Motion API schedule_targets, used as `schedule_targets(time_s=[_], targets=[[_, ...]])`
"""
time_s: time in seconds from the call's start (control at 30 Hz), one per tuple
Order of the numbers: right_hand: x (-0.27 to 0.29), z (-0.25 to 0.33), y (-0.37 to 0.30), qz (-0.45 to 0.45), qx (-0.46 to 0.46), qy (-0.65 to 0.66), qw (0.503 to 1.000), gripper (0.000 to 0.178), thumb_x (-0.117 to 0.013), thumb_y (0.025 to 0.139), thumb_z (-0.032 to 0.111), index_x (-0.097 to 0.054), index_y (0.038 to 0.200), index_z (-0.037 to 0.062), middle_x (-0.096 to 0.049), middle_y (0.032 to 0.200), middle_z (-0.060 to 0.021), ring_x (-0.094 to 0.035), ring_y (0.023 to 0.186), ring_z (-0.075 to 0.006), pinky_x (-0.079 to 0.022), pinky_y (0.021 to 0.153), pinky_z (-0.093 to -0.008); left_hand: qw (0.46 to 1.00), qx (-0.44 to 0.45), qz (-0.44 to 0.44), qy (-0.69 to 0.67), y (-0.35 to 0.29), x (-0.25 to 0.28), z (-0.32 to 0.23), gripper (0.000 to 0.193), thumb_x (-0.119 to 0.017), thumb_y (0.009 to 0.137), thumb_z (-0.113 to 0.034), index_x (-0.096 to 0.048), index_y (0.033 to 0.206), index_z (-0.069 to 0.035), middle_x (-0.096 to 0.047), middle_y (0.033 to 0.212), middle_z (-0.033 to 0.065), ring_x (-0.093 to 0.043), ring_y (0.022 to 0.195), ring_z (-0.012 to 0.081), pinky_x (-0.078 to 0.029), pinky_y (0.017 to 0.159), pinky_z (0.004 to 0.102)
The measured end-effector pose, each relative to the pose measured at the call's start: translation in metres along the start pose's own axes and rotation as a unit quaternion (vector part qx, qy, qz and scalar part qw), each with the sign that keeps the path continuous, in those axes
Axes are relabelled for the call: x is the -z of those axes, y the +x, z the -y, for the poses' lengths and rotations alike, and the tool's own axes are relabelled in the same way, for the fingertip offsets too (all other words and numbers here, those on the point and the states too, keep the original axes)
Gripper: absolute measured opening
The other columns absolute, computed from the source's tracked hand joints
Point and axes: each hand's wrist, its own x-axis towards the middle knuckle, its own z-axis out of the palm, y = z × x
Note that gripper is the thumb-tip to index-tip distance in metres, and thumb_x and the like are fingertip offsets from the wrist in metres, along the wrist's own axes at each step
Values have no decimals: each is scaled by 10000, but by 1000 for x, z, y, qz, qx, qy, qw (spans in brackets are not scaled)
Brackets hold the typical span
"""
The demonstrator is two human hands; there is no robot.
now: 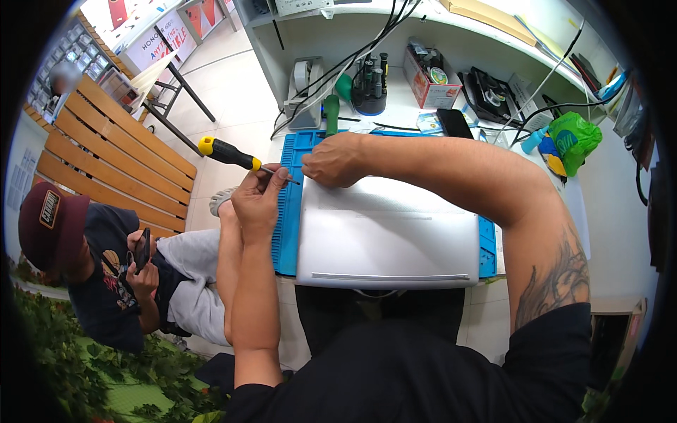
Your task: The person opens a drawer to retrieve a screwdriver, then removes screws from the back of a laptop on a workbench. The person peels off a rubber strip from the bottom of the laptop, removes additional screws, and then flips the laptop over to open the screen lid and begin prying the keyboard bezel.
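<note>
On the bench (398, 106), which stretched beyond the right grip (337, 161), we had a blue mat (285, 233), its ribbed edge just right of the left grip (257, 199). On that mat, right of the left grip and mostly on our side of the right one, lay the closed laptop (388, 240). We judged it moderately heavy, stiff and rather slippery, with a screen side that pressure could hurt, so both side edges seemed the places to take hold, well apart and flat-palmed. It looked silver and smooth, underside up, with a long foot strip along the edge nearest us, which overhung the mat, and a narrow slotted line farther in.

Smaller was the screwdriver (236, 156). The left grip was pinched on its thin shaft, thumb against fingers, near the tip; the handle stuck out to the left of that grip, the tip to its right. We judged it light and rigid, top-heavy when held that way, and steadier by its thick handle. It looked black and yellow, with a dark metal shaft.

The right grip was curled in over the laptop's far left corner; whether it pinched anything small, we could not tell.
</note>
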Motion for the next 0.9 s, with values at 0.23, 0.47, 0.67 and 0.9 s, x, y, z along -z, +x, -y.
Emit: schedule_targets(time_s=[0.23, 0.47, 0.67, 0.9], targets=[[3, -10, -4, -7, 35, 15, 999, 278, -472, 1102, 164, -678, 1090, -22, -720, 1051, -203, -747, 1016, -376, -596, 876, -512, 1000, 4, -9, -10, -1, 0, 3, 175, -838, 977, -52, -770, 1106, 44, -780, 921, 54, -740, 848, 103, -601, 789, 240], [6, -5, -1, 25, 7, 17, 1000, 236, -509, 1089, 145, -643, 1089, -48, -689, 1022, -207, -732, 982, -383, -592, 868, -515, 999, -17, 7, -30, -1, -2, 0, 190, -828, 983, -44, -760, 1133, 51, -780, 928, 55, -743, 858, 108, -607, 801, 245], [-2, -6, 5, 28, -7, 41, 999, 225, -542, 1071, 126, -634, 1146, -65, -680, 1083, -224, -740, 1006, -400, -597, 872, -520, 999, -42, 32, 8, 2, -1, -15, 189, -812, 997, -45, -746, 1140, 58, -773, 937, 69, -748, 865, 126, -615, 806, 260], [6, 1, 7, 15, -41, 68, 997, 255, -667, 858, 98, -812, 1017, -38, -789, 1049, -241, -772, 1026, -381, -609, 884, -486, 999, -31, 11, -1, 5, -1, -7, 165, -757, 1025, -2, -714, 1159, 84, -764, 966, 114, -774, 892, 178, -644, 825, 295]])
